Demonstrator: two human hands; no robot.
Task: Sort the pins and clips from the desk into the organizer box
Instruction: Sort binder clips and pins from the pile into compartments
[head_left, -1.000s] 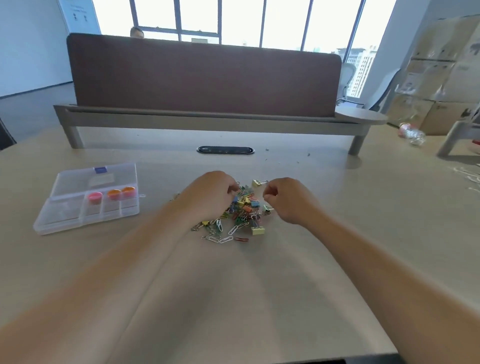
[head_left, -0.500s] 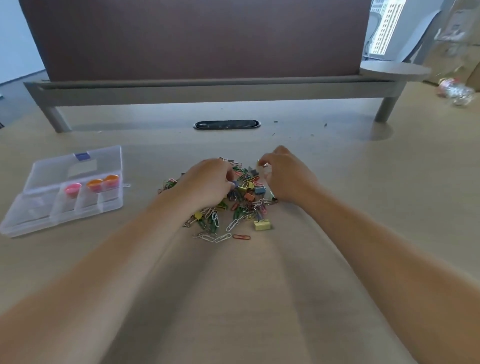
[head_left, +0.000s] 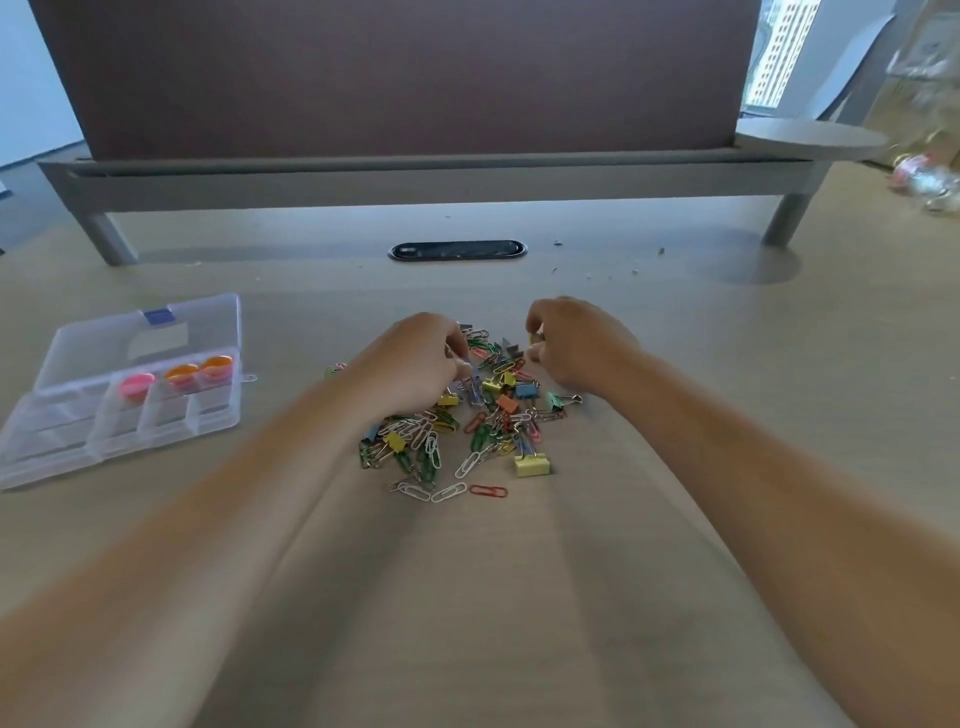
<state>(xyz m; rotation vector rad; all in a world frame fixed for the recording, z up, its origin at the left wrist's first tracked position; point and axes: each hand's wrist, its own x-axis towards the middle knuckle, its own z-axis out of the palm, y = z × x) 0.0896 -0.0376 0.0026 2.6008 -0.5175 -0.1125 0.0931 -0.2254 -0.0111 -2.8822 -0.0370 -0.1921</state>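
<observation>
A pile of coloured paper clips and binder clips (head_left: 467, 426) lies on the desk in front of me. My left hand (head_left: 415, 364) rests on the pile's left side with its fingers curled down into the clips; what it grips is hidden. At the pile's far right edge, my right hand (head_left: 576, 345) pinches a small yellow binder clip (head_left: 534, 340) between thumb and fingers. A larger yellow binder clip (head_left: 531, 464) sits at the near side. The clear plastic organizer box (head_left: 67, 436) lies open to the left, with pink and orange round pieces (head_left: 179, 376) in its compartments.
A brown desk divider (head_left: 395, 78) on a grey rail stands across the back. A dark oval cable slot (head_left: 457, 250) lies behind the pile. Small scraps (head_left: 608, 265) dot the desk at the right, and a crumpled plastic bottle (head_left: 930, 182) sits far right.
The camera has tilted down and closer. Both hands have gone deeper into the pile; my right hand has closed its fingers on a small yellow clip at the far edge.
</observation>
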